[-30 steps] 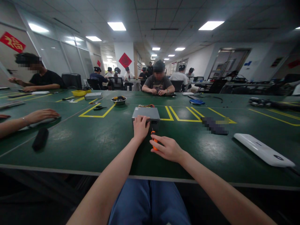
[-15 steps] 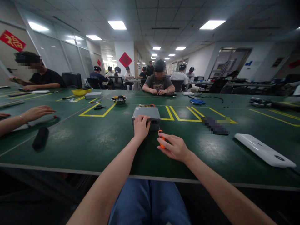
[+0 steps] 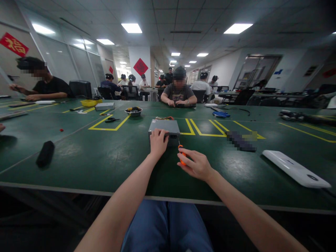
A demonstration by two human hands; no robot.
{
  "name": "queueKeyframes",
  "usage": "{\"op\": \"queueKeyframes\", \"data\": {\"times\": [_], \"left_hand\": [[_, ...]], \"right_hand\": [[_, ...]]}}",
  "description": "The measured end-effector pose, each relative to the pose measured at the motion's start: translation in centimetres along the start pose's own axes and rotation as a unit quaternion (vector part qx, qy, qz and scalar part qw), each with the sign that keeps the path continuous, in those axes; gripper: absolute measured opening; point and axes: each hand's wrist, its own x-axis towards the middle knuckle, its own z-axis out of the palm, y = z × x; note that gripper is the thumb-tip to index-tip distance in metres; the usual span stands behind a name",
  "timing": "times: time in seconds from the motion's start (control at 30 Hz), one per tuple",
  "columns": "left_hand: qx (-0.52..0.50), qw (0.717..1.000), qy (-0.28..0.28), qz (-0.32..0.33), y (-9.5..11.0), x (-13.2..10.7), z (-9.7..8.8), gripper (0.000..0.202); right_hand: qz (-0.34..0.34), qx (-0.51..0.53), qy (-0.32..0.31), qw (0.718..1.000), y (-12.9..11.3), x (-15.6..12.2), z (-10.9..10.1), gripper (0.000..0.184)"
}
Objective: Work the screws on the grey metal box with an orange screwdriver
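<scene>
A grey metal computer power supply [image 3: 165, 125] sits on the green table in front of me, with coloured wires at its far side. My left hand [image 3: 158, 141] grips its near left side, fingers bent over the top edge and the front face. In my right hand [image 3: 195, 162] is a screwdriver [image 3: 183, 156] with an orange and black handle, held between thumb and fingers. Its thin shaft points up and away, the tip at the lower right corner of the power supply's near face. Whether the tip sits in a screw is too small to tell.
On the right lie a white flat device [image 3: 296, 168] and a pixelated dark object [image 3: 241, 140]. A black case [image 3: 45, 154] and a small red piece [image 3: 61, 130] lie left. Farther back are a metal bowl [image 3: 133, 112] and a yellow tray [image 3: 90, 102]. A co-worker [image 3: 179, 91] sits opposite.
The screwdriver and my right fingers have shifted slightly to the right. A co-worker's hand at the left has drawn back almost out of view, leaving the small red piece on the table.
</scene>
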Motion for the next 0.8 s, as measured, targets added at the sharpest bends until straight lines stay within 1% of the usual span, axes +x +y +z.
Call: {"op": "queueKeyframes", "data": {"times": [0.47,0.7,0.8], "left_hand": [[-0.006,1.000,0.005,-0.002,0.07,0.13,-0.02,0.021],[-0.003,1.000,-0.004,-0.008,0.09,0.14,0.00,0.020],[-0.005,1.000,0.002,-0.007,0.08,0.12,0.05,0.020]], "right_hand": [[-0.001,-0.002,-0.009,1.000,-0.02,-0.01,0.07,0.026],[0.007,0.027,-0.055,0.998,-0.52,0.36,-0.11,0.029],[0.026,0.036,-0.032,0.999,-0.71,0.34,0.17,0.026]]}}
